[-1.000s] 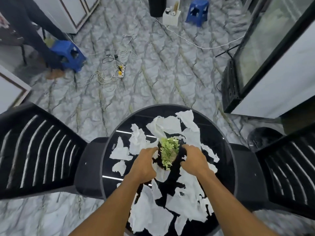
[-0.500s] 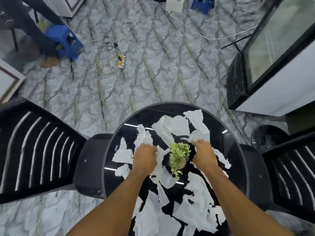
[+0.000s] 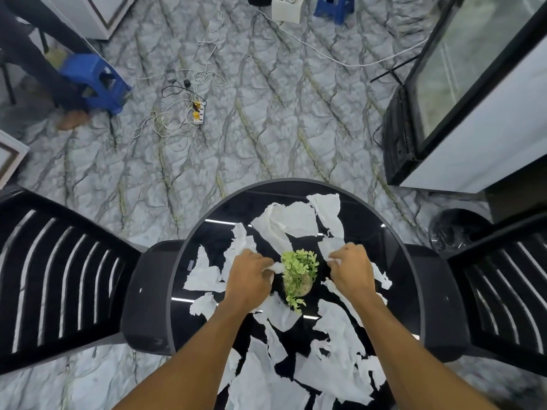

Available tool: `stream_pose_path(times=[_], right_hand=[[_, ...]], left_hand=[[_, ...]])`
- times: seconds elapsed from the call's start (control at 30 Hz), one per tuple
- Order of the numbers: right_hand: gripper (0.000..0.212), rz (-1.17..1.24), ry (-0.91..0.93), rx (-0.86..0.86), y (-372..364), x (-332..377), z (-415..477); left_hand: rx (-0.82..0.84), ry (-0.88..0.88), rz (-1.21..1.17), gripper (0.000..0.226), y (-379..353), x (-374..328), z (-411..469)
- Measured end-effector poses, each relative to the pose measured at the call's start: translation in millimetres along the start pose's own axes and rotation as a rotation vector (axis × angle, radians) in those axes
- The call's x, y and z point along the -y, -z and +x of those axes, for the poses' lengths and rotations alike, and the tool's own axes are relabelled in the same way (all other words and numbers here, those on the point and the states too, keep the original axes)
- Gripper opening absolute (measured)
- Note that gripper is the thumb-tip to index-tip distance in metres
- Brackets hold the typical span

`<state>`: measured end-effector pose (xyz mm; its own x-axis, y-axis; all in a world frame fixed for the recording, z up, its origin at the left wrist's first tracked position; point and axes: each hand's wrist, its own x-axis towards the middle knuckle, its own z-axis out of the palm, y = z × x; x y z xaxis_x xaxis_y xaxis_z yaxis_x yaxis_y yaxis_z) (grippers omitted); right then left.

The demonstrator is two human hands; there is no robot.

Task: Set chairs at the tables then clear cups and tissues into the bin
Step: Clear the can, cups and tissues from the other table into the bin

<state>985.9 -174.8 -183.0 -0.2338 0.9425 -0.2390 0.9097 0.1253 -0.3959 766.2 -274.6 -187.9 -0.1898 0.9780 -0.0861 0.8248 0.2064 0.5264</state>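
Several torn white tissues point(image 3: 291, 221) lie scattered over a round black glass table point(image 3: 367, 220). A small potted green plant point(image 3: 299, 275) stands at the table's middle. My left hand point(image 3: 248, 279) is just left of the plant, its fingers pinching a tissue piece point(image 3: 276, 267). To the plant's right, my right hand point(image 3: 352, 269) has its fingers curled onto another tissue piece point(image 3: 330, 247). Black slatted chairs stand tucked at the table's left point(image 3: 59, 279) and right point(image 3: 503, 294). A black bin point(image 3: 455, 232) sits on the floor at the right. No cups are in view.
A glass-fronted cabinet point(image 3: 473, 93) stands at the right. Cables and a power strip point(image 3: 196, 112) lie on the marble floor ahead. A blue stool point(image 3: 94, 82) with a person's leg beside it is at the far left. Another blue stool point(image 3: 334, 7) and a white box point(image 3: 285, 8) are at the far end.
Both hands have let go of the plant pot and moved apart to either side of it, onto tissue pieces. The view has tilted slightly downward.
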Motion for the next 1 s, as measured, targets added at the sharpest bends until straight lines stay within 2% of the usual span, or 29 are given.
stream_pose_path(times=[0.07,0.17,0.27,0.33,0.4,0.5,0.57,0.63,0.7,0.73,0.8,0.87,0.9,1.0], right_hand=[[0.010,0.137,0.055,-0.133,5,0,0],[0.008,0.326,0.111,-0.230,16,1,7],[0.010,0.484,0.078,-0.217,28,4,23],[0.015,0.517,0.046,-0.194,32,5,41],[0.013,0.464,0.052,-0.165,32,5,62],[0.011,0.429,0.047,-0.085,24,6,85],[0.015,0.330,0.055,0.016,18,7,92],[0.006,0.288,0.063,0.075,14,7,94],[0.031,0.245,0.079,0.073,11,6,96],[0.034,0.214,0.097,0.058,10,6,97],[0.019,0.181,0.137,0.053,11,5,100],[0.023,0.157,0.147,0.063,11,6,105],[0.017,0.112,0.150,0.089,11,7,107],[0.022,0.076,0.138,0.096,6,6,111]], left_hand=[[-0.164,0.007,-0.105,0.015,8,-6,5],[-0.243,0.106,-0.236,0.016,28,-19,26],[-0.209,0.201,-0.358,0.020,39,-26,56],[-0.132,0.218,-0.319,0.025,40,-27,75],[-0.028,0.254,-0.215,0.028,35,-24,88],[0.128,0.305,-0.087,0.015,23,-16,94],[0.190,0.303,-0.021,0.038,14,-12,93],[0.164,0.297,-0.053,0.037,8,-12,92],[0.114,0.320,-0.132,0.014,8,-16,91],[0.100,0.335,-0.144,0.007,9,-16,91],[0.131,0.341,-0.140,0.013,12,-11,91],[0.157,0.326,-0.121,0.027,21,-10,91],[0.164,0.332,-0.107,0.033,26,-8,91],[0.168,0.372,-0.051,0.036,45,-7,92]])
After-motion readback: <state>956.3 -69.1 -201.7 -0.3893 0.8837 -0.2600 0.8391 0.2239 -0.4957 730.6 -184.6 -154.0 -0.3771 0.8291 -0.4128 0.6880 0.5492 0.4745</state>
